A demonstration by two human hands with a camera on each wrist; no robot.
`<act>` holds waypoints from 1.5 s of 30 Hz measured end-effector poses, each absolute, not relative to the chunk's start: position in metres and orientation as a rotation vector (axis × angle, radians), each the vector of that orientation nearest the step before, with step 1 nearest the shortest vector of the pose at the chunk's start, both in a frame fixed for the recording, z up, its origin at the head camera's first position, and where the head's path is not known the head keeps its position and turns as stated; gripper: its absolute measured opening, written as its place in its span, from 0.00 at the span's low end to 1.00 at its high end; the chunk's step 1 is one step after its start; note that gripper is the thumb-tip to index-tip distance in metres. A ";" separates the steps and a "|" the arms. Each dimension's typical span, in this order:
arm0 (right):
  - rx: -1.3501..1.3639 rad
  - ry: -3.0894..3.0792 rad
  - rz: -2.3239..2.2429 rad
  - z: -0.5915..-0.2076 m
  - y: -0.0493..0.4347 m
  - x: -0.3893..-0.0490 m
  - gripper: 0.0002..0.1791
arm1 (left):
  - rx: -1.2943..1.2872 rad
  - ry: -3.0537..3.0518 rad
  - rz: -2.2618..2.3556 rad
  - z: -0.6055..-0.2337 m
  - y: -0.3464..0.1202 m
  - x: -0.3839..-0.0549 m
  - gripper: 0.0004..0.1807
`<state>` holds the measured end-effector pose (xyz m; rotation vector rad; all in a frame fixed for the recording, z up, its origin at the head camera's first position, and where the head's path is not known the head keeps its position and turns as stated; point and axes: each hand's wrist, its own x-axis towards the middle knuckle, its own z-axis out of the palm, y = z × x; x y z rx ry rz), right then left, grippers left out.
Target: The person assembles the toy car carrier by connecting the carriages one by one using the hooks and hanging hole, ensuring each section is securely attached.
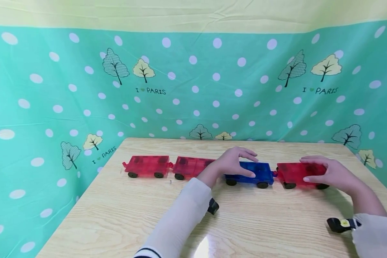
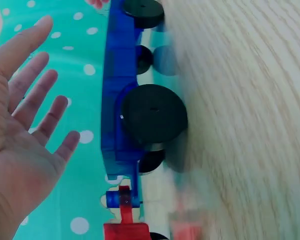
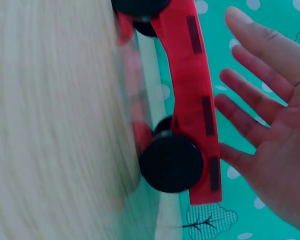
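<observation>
A row of toy train cars with black wheels stands on the wooden table. From the left come a red car (image 1: pixel 149 165), another red car (image 1: pixel 188 166), a blue car (image 1: pixel 259 172) and a red car (image 1: pixel 285 173) at the right end. Above the left part of the blue car my left hand (image 1: pixel 229 163) hovers, fingers spread and apart from it in the left wrist view. My right hand (image 1: pixel 335 175) is over the right-end red car, fingers extended; whether the little finger touches its top edge I cannot tell. The left wrist view shows the blue car's coupling (image 2: pixel 112 199) meeting a red hook (image 2: pixel 125 205).
The table (image 1: pixel 116 215) is pale wood. Behind it hangs a teal dotted cloth (image 1: pixel 193 82) printed with trees. Black wrist devices (image 1: pixel 337 225) sit at both sleeves. A red hook (image 1: pixel 124 164) sticks out at the row's left end.
</observation>
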<state>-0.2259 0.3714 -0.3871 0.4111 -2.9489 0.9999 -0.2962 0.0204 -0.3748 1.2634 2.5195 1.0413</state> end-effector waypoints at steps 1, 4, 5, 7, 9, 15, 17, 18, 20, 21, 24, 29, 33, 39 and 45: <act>0.404 -2.927 1.003 -0.387 0.369 -0.225 0.38 | 1.256 2.510 1.071 -0.374 0.018 -0.295 0.26; 0.380 -2.875 1.019 -0.388 0.364 -0.224 0.34 | 1.236 2.480 1.161 -0.371 0.013 -0.292 0.24; 0.373 -2.863 1.022 -0.388 0.362 -0.224 0.33 | 1.229 2.473 1.186 -0.371 0.011 -0.292 0.24; 0.360 -2.844 1.042 -0.388 0.358 -0.223 0.32 | 1.221 2.465 1.226 -0.370 0.008 -0.289 0.24; 0.351 -2.830 1.072 -0.386 0.353 -0.221 0.32 | 1.217 2.450 1.267 -0.370 0.004 -0.288 0.23; 0.364 -2.776 1.063 -0.382 0.342 -0.218 0.29 | 1.168 2.433 1.412 -0.370 -0.009 -0.285 0.21; 0.370 -2.757 1.065 -0.382 0.340 -0.217 0.28 | 1.151 2.418 1.467 -0.371 -0.013 -0.285 0.20; 0.372 -2.747 1.080 -0.382 0.339 -0.217 0.27 | 1.148 2.415 1.488 -0.372 -0.014 -0.285 0.20; 0.388 -2.729 1.105 -0.381 0.337 -0.216 0.27 | 1.147 2.411 1.520 -0.372 -0.018 -0.284 0.20; 0.390 -2.723 1.119 -0.381 0.336 -0.216 0.26 | 1.149 2.412 1.531 -0.372 -0.020 -0.284 0.20; 0.404 -2.702 1.157 -0.381 0.333 -0.214 0.25 | 1.161 2.422 1.558 -0.372 -0.026 -0.282 0.21; 0.460 -2.650 1.223 -0.383 0.327 -0.213 0.24 | 1.145 2.401 1.638 -0.373 -0.037 -0.279 0.20; 0.495 -2.614 1.266 -0.383 0.324 -0.212 0.24 | 1.120 2.394 1.684 -0.373 -0.045 -0.276 0.19; 0.512 -2.619 1.255 -0.381 0.319 -0.210 0.25 | 1.107 2.352 1.770 -0.375 -0.055 -0.273 0.18; 0.522 -2.621 1.271 -0.377 0.314 -0.208 0.24 | 1.087 2.350 1.809 -0.376 -0.067 -0.269 0.19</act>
